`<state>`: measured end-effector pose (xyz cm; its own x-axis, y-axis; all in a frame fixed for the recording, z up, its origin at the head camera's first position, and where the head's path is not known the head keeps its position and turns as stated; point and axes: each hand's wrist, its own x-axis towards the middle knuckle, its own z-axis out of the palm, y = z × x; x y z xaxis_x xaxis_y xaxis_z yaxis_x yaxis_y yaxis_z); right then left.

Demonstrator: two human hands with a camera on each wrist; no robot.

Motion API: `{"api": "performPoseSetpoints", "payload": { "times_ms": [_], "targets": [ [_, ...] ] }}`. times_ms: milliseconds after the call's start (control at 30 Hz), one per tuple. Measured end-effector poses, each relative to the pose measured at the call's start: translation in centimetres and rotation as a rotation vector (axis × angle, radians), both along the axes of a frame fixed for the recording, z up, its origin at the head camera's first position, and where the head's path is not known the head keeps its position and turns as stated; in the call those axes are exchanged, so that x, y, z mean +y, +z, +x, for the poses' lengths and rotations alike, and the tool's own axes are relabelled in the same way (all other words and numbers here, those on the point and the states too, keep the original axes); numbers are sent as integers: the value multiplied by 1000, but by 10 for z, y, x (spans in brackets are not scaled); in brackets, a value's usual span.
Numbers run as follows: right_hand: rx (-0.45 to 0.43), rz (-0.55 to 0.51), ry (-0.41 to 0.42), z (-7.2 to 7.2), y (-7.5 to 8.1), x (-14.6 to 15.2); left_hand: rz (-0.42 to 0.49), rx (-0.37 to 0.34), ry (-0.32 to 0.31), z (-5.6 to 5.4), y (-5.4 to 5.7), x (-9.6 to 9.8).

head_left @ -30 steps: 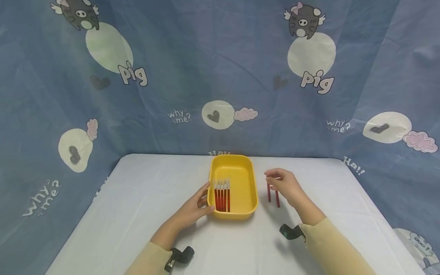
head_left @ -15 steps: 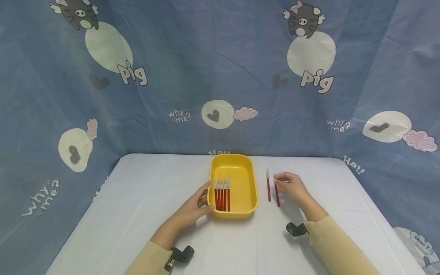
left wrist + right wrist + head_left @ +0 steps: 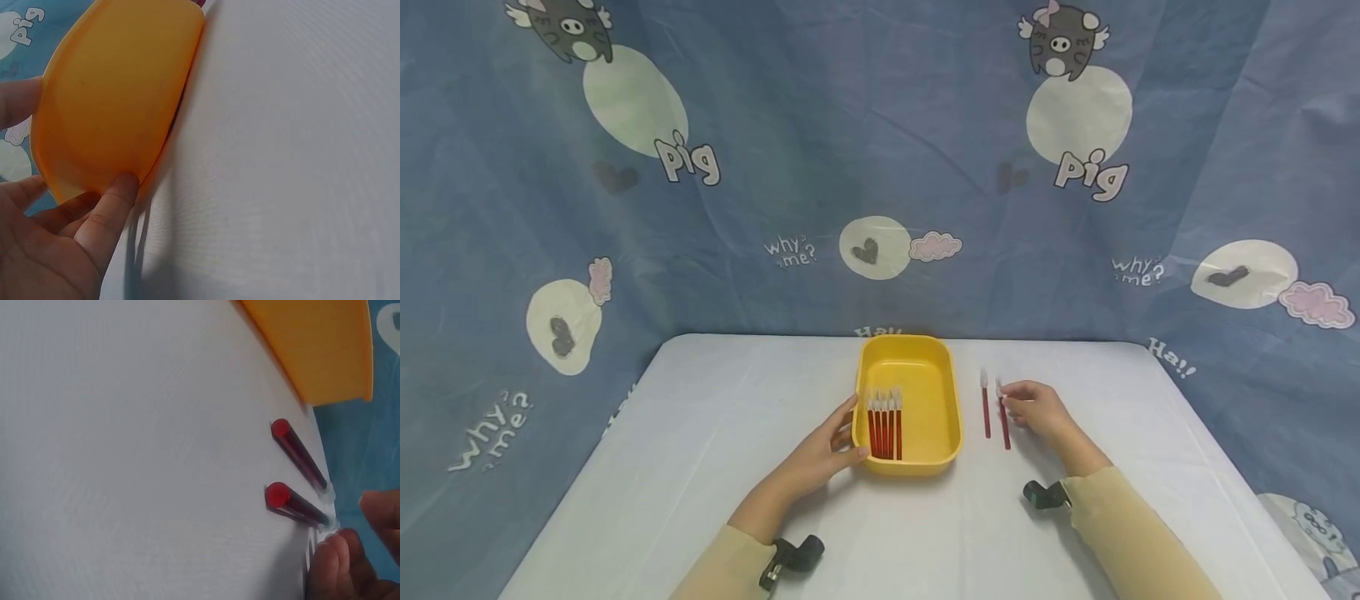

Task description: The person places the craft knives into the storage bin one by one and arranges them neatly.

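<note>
A yellow plastic tray (image 3: 928,408) sits at the middle of the white table. Inside, along its left side, several red pens (image 3: 885,429) with clear caps lie in a row. My left hand (image 3: 820,458) grips the tray's near left corner, the thumb at the rim and fingers against the outer wall. Two more pens lie right of the tray: one nearer to it (image 3: 986,408), the other (image 3: 1004,423) by my right hand (image 3: 1037,408). The right wrist view shows fingertips at that pen's capped end, with the thumb apart from them.
The white table (image 3: 715,400) stretches out on both sides of the tray. Behind it hangs a blue printed cloth (image 3: 820,150). A dark wrist camera (image 3: 797,554) sits on the left wrist, another (image 3: 1045,495) on the right.
My right hand has moved off the pen nearer the tray to the pen on the right, uncovering the first pen's cap. My left hand and the tray stay in place.
</note>
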<state>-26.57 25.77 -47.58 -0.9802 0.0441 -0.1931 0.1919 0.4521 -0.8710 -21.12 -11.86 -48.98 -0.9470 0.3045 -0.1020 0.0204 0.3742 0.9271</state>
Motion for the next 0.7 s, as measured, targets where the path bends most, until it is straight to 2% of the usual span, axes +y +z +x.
{"api": "performPoseSetpoints", "payload": {
  "times_ms": [467, 700],
  "targets": [
    [-52, 144, -4, -12, -9, -4, -7, 2, -2, 0, 2, 1],
    [-56, 209, 7, -18, -13, -4, -3, 6, 1, 0, 0, 0]
  ]
}}
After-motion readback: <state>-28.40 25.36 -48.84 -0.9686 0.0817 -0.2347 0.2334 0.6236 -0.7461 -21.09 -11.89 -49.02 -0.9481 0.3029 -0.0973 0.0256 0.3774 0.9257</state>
